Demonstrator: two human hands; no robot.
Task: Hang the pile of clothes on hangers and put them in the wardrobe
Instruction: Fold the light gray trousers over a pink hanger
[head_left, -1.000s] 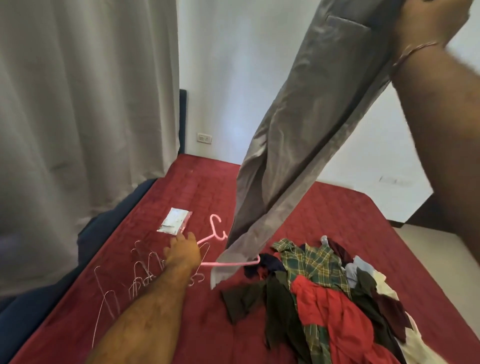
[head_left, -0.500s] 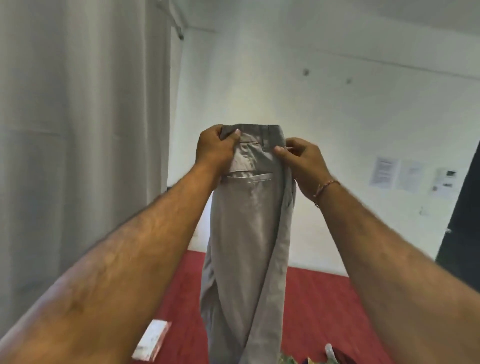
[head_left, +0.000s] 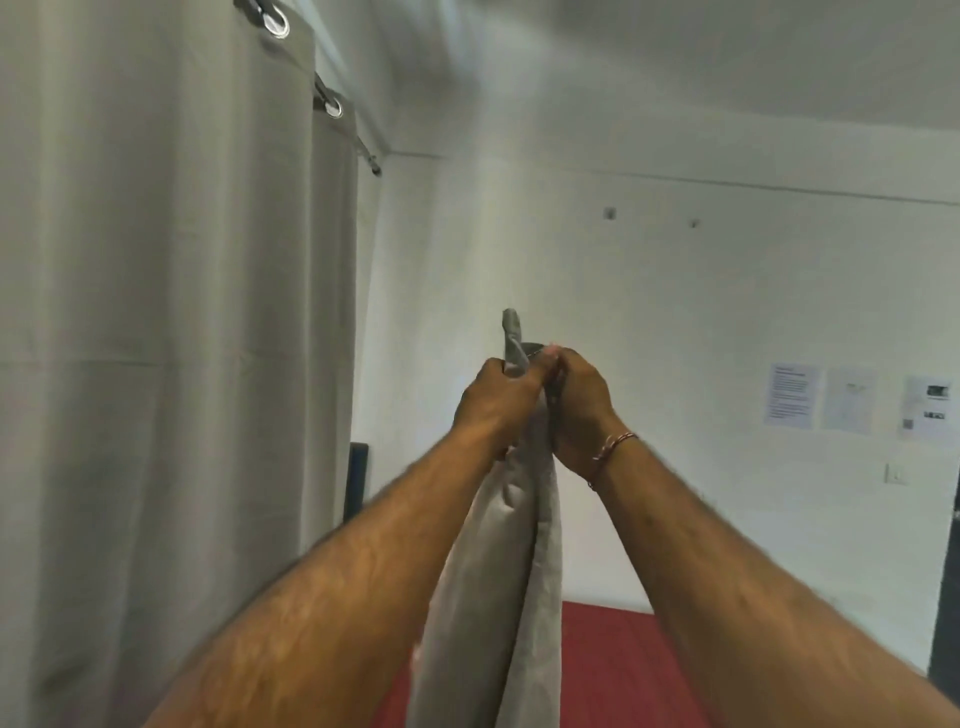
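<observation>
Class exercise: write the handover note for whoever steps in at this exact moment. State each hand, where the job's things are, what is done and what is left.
Left hand: grips the top of the grey trousers.
Right hand: grips the same top edge, right beside the left.
Trousers: held up at chest height, folded narrow, hanging down over the red bed.
Hangers, clothes pile, wardrobe: out of view.
Done: trousers picked up and gathered.
Left: put them on a hanger, hang them in the wardrobe, then do the remaining pile.

The 3 printed sheets (head_left: 852, 399) on the far wall look too blurred to read.
</observation>
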